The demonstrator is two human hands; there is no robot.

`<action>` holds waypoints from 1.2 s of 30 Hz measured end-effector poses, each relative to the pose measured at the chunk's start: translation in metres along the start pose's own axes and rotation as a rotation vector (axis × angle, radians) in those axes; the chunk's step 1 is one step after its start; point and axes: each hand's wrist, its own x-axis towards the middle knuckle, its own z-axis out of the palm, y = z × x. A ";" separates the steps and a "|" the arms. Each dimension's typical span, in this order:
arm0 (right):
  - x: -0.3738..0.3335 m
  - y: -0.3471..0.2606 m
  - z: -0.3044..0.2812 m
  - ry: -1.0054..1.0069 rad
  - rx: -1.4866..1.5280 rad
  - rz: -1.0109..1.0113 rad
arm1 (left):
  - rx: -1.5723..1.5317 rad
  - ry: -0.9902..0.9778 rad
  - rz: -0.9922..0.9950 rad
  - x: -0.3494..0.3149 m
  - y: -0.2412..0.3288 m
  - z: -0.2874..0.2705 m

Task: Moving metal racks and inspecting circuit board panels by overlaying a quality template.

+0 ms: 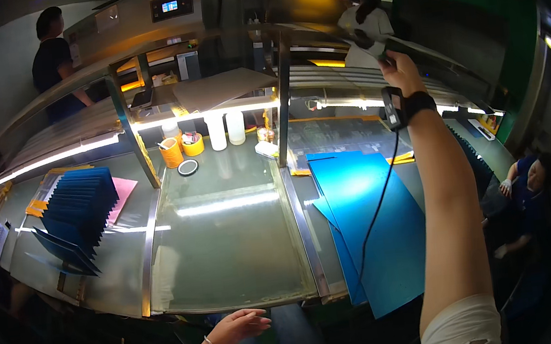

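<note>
My right hand (402, 74) is raised at the far right, level with the upper shelf. Its fingers close at the edge of a thin greyish sheet (369, 42), mostly lost against the background. A black device on that wrist trails a dark cord over large blue flat panels (381, 221), stacked askew at the right of the bench. Low in front of the bench, my left hand (236, 327) hangs with loosely bent fingers and holds nothing. Nearest to it is the front edge of the greenish glass worktop (230, 253).
Blue boards (80, 206) stand in a row at left beside a pink sheet (121, 194). Behind the glass are an orange tape roll (193, 143), white bottles (216, 132) and a round black-rimmed item (187, 168). Metal posts (284, 88) carry the shelf. Several other people are around.
</note>
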 end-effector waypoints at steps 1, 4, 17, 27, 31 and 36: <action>-0.018 0.003 0.041 0.152 0.732 0.362 | -0.013 0.048 -0.004 -0.006 -0.001 -0.005; -0.066 -0.018 0.043 -0.217 0.648 0.418 | 0.012 0.134 0.030 -0.015 0.002 -0.008; -0.498 0.036 -0.279 0.388 -0.849 0.672 | -0.019 0.074 -0.104 0.033 -0.003 0.013; -0.537 0.092 -0.198 0.499 0.121 0.832 | 0.029 0.025 -0.064 0.020 -0.008 0.048; -0.522 0.076 -0.204 0.570 0.160 0.681 | -0.023 0.048 -0.033 0.012 -0.018 0.035; -0.509 0.066 -0.195 0.557 0.366 0.684 | 0.030 0.070 -0.057 0.006 -0.010 0.039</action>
